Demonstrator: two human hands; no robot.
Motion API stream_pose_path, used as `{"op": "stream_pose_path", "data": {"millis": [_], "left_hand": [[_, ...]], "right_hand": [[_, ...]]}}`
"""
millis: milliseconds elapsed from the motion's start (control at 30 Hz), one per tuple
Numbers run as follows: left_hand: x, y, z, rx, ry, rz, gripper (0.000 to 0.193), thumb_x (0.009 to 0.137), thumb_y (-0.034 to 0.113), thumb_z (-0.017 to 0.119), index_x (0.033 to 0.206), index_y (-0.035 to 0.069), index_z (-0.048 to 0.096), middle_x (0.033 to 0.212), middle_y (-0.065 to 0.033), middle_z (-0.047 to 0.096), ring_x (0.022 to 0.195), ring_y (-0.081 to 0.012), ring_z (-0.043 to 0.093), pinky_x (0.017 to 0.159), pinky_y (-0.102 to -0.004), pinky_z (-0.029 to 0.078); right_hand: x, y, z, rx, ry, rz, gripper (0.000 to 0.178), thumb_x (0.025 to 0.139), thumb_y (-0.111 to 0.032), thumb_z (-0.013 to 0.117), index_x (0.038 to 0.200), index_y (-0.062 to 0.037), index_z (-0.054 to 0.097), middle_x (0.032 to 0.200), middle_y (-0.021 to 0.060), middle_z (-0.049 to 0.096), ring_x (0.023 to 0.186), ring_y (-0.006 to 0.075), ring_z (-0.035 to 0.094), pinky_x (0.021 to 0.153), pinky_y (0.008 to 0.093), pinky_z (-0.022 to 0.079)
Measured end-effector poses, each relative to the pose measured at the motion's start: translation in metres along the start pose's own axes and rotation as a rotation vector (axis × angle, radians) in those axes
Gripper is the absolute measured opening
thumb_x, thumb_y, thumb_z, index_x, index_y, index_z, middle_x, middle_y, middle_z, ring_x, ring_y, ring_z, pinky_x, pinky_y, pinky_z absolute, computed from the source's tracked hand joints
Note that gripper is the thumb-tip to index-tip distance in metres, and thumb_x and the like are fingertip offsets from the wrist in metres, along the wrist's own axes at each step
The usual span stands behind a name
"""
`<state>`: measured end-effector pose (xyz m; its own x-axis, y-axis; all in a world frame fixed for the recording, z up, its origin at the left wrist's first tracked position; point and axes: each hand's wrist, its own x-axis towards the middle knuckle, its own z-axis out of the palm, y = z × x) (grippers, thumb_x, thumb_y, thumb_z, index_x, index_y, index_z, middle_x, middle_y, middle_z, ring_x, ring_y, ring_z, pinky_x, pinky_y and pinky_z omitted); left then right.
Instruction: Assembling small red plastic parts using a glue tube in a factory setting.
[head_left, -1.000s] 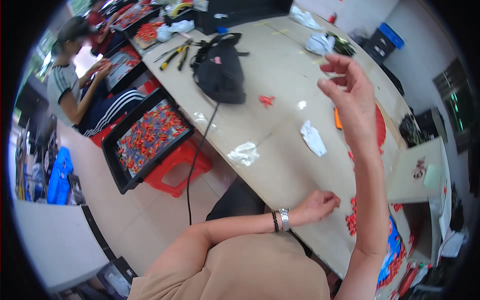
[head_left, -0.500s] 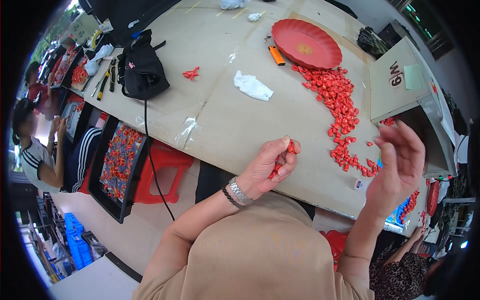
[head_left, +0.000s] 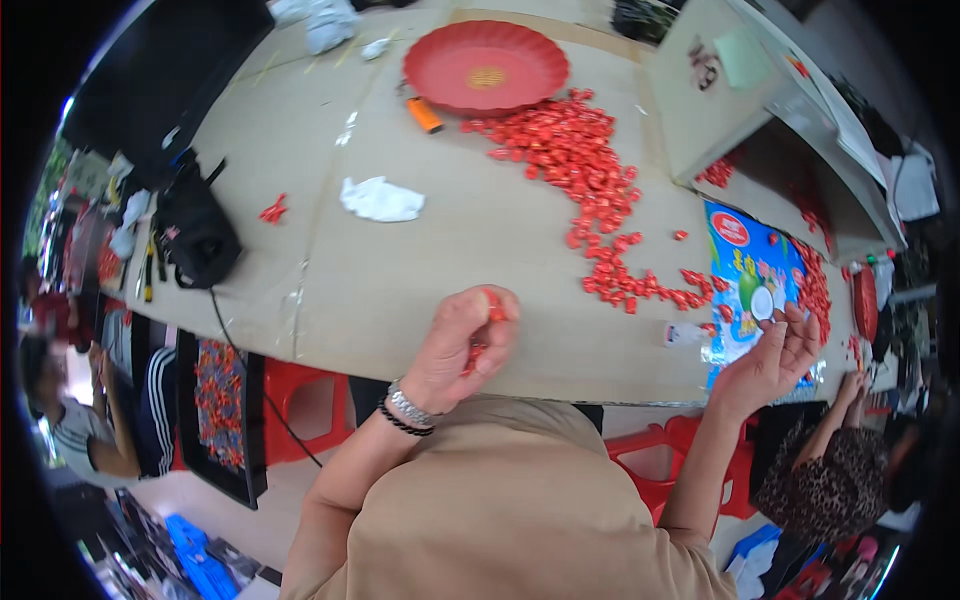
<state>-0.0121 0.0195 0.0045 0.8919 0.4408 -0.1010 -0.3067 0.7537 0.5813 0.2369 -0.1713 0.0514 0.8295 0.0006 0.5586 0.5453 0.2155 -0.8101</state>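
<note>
Small red wrapped pieces [head_left: 496, 314] sit in the person's left hand [head_left: 468, 335], which is curled shut around them above the near edge of the worktop [head_left: 480, 260]; one shows by the thumb, another lower among the fingers. That grip matches half a second ago, so the pieces are still held.

What's different is the right hand [head_left: 765, 362]: its fingers showed against the white box [head_left: 705, 90] then, and now they show against the blue printed packet [head_left: 733, 255]. To my eye, that puts it nearer the loose pieces. It's half open, fingers loosely bent, and I see nothing in it, though I can't tell whether it touches the packet.

Between and beyond the hands, the loose red heap [head_left: 570, 150] trails from the scalloped red dish [head_left: 487, 72] toward the packet. An orange lighter [head_left: 424, 115] lies just beside the dish, and a white crumpled cloth [head_left: 382, 200] is farther left.
</note>
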Motion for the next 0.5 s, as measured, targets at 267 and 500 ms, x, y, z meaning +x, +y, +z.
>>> {"op": "stream_pose_path", "data": {"millis": [267,500], "left_hand": [[0.019,-0.004,0.002,0.033,0.023,0.06,0.04,0.092,0.04,0.054,0.106,0.002,0.054,0.079,-0.0029,0.058,0.045,-0.007,0.043,0.039,-0.0186,0.034],[0.021,-0.002,0.005,0.086,-0.042,0.079,0.043,0.091,0.038,0.055,0.114,0.001,0.052,0.087,-0.0042,0.059,0.046,-0.0072,0.044,0.041,-0.0184,0.033]], "right_hand": [[-0.043,0.041,-0.036,-0.124,-0.079,0.078,0.031,0.099,-0.026,0.04,0.12,-0.0039,0.043,0.116,0.0093,0.052,0.105,0.018,0.05,0.086,0.0319,0.04],[-0.062,0.04,-0.027,-0.241,-0.332,0.204,0.056,0.08,-0.017,0.068,0.126,-0.0019,0.041,0.115,0.0099,0.052,0.107,0.0182,0.048,0.088,0.0302,0.038]]}}
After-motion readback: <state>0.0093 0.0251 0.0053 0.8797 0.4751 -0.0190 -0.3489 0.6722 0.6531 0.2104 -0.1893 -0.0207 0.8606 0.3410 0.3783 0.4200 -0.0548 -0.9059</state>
